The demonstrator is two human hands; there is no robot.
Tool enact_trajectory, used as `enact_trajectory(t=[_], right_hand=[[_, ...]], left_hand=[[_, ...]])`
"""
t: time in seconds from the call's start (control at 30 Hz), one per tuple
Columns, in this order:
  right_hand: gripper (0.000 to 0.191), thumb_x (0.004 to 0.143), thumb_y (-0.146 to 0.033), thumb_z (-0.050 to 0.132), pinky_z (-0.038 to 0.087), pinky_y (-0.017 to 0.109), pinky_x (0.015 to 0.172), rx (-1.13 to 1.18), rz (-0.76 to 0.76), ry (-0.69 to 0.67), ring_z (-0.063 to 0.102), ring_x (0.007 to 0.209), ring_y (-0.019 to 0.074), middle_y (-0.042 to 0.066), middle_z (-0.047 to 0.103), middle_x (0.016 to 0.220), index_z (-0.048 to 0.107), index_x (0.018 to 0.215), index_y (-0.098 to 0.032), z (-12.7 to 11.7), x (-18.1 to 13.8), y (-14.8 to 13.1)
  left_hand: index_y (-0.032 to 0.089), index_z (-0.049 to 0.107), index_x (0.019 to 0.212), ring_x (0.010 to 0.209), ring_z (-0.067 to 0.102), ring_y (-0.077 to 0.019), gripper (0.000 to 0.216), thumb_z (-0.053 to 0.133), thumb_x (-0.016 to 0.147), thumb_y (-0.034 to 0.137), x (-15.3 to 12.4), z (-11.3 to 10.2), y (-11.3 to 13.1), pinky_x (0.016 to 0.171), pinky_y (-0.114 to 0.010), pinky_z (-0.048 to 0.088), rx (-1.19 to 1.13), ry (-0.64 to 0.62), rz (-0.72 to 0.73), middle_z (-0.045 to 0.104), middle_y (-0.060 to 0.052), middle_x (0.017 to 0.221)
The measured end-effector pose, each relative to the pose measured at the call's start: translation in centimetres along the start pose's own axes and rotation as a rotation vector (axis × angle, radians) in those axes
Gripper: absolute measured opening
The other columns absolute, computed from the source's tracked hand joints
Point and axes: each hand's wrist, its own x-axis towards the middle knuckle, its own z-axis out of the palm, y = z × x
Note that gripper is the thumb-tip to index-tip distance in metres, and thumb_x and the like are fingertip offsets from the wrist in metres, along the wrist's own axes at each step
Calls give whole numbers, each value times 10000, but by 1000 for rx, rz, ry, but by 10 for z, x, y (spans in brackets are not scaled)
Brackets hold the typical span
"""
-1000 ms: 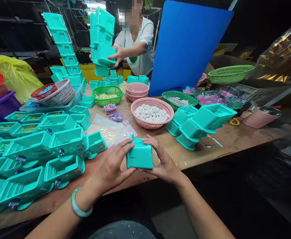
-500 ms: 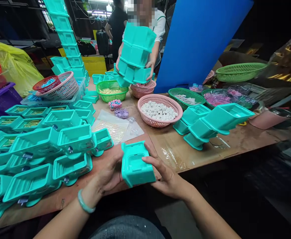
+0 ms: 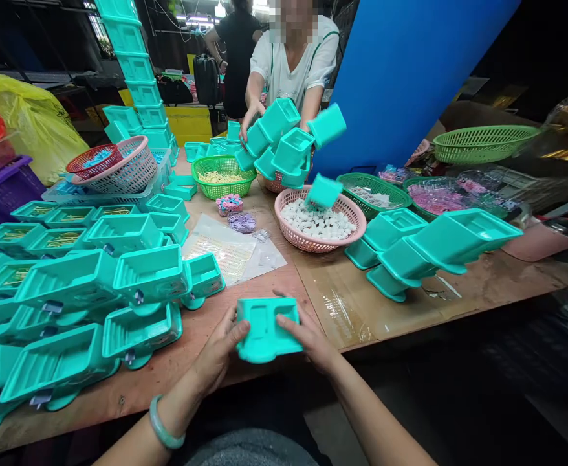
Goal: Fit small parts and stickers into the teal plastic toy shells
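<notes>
Both my hands hold one teal plastic box (image 3: 266,327) at the near edge of the wooden table (image 3: 352,301), its recessed face turned up. My left hand (image 3: 218,353), with a pale green bangle on the wrist, grips its left side. My right hand (image 3: 308,336) grips its right side, fingers over the top edge. Across the table a person in a white shirt (image 3: 291,61) tips a stack of teal boxes (image 3: 277,142), and loose ones (image 3: 323,191) tumble out over the pink basket (image 3: 284,200).
Many teal boxes (image 3: 75,285) lie in rows on the left. A nested teal stack (image 3: 434,243) lies on its side to the right. Green (image 3: 223,176) and pink baskets, a clear bag of parts (image 3: 226,252), a tall teal tower (image 3: 136,77) and a blue board (image 3: 400,77) stand farther back.
My hands turned the teal box from its back face to its recessed face and lowered it toward the table edge. The person opposite brought a stack over and its boxes are spilling.
</notes>
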Motion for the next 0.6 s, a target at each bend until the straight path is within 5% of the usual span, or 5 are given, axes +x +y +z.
enact_trajectory(t=[0.1, 0.2, 0.33, 0.43, 0.6], right_hand=[[833, 813, -659, 720, 498, 488, 1071, -193, -39, -131, 596, 1299, 297, 100, 565, 1484, 459, 1504, -274, -8, 12, -4], [601, 968, -659, 474, 517, 462, 1043, -430, -183, -54, 621, 1269, 273, 116, 629, 1412, 607, 1382, -244, -12, 42, -10], [343, 1013, -368, 476, 558, 405, 952, -826, -368, 183, 699, 1053, 247, 130, 721, 1189, 715, 1180, -188, -8, 116, -31], [285, 976, -156, 497, 484, 403, 1063, -1001, -389, 181, 636, 1178, 251, 146, 691, 1230, 718, 1156, -156, 3, 182, -58], [287, 1006, -304, 595, 533, 466, 1002, -1336, -300, 133, 626, 1170, 251, 126, 623, 1324, 639, 1254, -166, 20, 268, -99]], left_hand=[[186, 618, 1298, 1262, 634, -370, 612, 793, 796, 489, 1, -11, 7, 1083, -502, 488, 9, 29, -58, 693, -147, 1348], [194, 634, 1312, 1310, 606, -352, 613, 768, 815, 526, 8, -19, 11, 1138, -494, 450, 17, 138, 22, 701, -122, 1354], [200, 663, 1293, 1404, 523, -346, 644, 735, 807, 616, 17, -25, 12, 1210, -495, 371, 31, 290, 137, 681, -108, 1391], [201, 673, 1277, 1425, 502, -337, 656, 728, 799, 646, 21, -28, 10, 1227, -482, 346, 16, 351, 146, 668, -108, 1410], [216, 665, 1279, 1467, 447, -325, 661, 725, 792, 659, 23, -34, 2, 1247, -454, 317, 28, 394, 151, 634, -88, 1456]])
